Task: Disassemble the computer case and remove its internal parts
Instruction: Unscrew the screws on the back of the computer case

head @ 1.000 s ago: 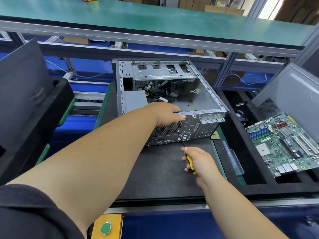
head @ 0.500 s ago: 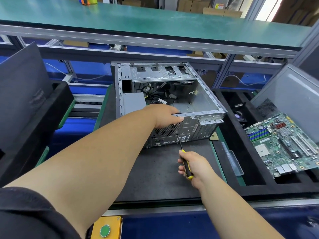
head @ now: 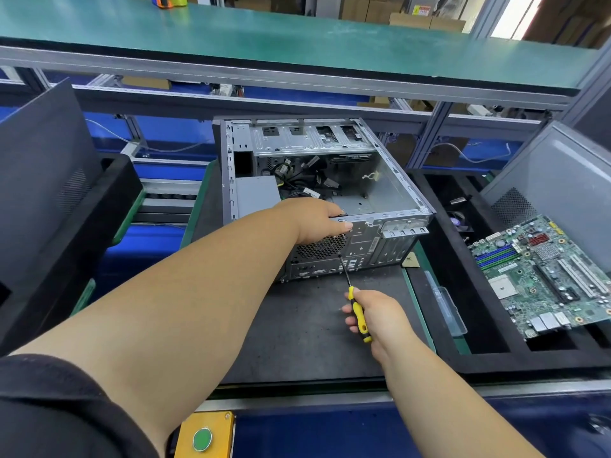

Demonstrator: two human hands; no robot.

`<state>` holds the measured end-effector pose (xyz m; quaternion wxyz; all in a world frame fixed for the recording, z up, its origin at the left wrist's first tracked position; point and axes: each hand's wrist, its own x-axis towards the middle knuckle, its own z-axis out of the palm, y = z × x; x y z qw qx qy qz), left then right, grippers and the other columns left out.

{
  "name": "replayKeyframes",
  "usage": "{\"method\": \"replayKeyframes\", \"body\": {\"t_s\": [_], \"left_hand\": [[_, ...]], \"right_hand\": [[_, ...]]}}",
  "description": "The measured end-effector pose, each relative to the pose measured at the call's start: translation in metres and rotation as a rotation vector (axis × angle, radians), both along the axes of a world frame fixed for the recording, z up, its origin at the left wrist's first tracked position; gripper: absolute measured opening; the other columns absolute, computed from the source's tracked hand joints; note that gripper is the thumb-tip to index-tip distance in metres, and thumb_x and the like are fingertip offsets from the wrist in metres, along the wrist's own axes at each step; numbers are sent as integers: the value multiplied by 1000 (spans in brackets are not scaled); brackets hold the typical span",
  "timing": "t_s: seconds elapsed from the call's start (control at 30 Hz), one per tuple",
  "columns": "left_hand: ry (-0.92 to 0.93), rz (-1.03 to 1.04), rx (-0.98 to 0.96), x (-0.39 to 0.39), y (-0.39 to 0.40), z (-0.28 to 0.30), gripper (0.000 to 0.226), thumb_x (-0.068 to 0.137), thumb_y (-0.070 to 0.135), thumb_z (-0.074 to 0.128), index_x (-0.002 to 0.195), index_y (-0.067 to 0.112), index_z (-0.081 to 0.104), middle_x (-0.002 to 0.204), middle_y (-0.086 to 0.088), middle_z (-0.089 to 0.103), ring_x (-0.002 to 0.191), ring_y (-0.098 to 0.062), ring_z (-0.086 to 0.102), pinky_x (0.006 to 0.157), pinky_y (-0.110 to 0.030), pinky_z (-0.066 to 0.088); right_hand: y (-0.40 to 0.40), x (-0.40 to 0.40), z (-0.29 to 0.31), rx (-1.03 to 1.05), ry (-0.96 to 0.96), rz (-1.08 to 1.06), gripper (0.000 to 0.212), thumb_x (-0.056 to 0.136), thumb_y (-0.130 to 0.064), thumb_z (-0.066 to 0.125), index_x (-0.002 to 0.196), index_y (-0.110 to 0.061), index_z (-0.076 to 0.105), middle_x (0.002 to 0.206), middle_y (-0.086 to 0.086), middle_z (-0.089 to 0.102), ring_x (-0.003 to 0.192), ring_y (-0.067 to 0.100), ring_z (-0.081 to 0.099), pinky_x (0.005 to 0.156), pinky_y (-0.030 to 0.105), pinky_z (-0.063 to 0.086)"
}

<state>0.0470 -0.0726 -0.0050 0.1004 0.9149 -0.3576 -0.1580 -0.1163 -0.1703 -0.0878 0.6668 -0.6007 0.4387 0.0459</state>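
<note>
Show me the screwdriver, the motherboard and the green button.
screwdriver point(head: 358, 314), head view, yellow and black handle.
motherboard point(head: 542, 276), head view, middle of the board.
green button point(head: 202, 439), head view, button face.

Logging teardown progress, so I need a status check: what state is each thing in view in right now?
computer case: on its side, side panel off, cables and grey box inside
motherboard: out of the case, lying tilted in the right tray
screwdriver: gripped by the handle, tip at the case's rear panel
left hand: gripping the case's rear top edge
right hand: holding the screwdriver
green button: untouched
</note>
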Motion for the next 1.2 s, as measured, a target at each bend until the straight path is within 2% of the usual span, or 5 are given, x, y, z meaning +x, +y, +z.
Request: {"method": "replayKeyframes", "body": {"t_s": [0.2, 0.4, 0.73, 0.9, 1.2], "left_hand": [[-7, 0, 7, 0, 0, 0, 51, 95, 65, 36, 138, 39, 47, 137, 7, 54, 120, -19, 51, 81, -31, 32], [5, 2, -1, 0, 0, 0, 52, 95, 64, 36, 139, 38, 47, 138, 4, 54, 122, -20, 50, 81, -30, 32], [-5, -5, -3, 1, 0, -1, 53, 95, 65, 36, 139, 38, 46, 141, 7, 51, 125, -20, 49, 86, -32, 35], [-6, -8, 0, 2, 0, -1, 52, 95, 65, 36, 138, 37, 47, 135, 6, 55, 117, -19, 51, 81, -31, 34], [-6, -1, 4, 3, -1, -3, 52, 93, 66, 37, 136, 39, 49, 129, 6, 59, 102, -15, 50, 77, -30, 33]], "right_hand": [[2, -7, -13, -144, -121, 21, 8, 94, -20, 64, 94, -14, 59, 72, 5, 60, 40, 9, 53, 41, 21, 42], [1, -10, -14, -425, -80, 94, 15, 90, -29, 67, 91, -20, 55, 69, -2, 57, 45, 11, 53, 51, 27, 42], [0, -5, 2, -8, -26, 81, 25, 103, -24, 47, 90, -10, 64, 71, 5, 60, 52, 14, 51, 52, 26, 40], [0, -11, -9, -158, -138, 69, 20, 99, -26, 54, 89, -14, 66, 74, 4, 58, 39, 11, 49, 40, 18, 35], [-3, -10, -1, -729, -33, 247, 26, 90, -39, 62, 78, -21, 48, 58, -7, 54, 53, 15, 51, 51, 29, 34]]}}
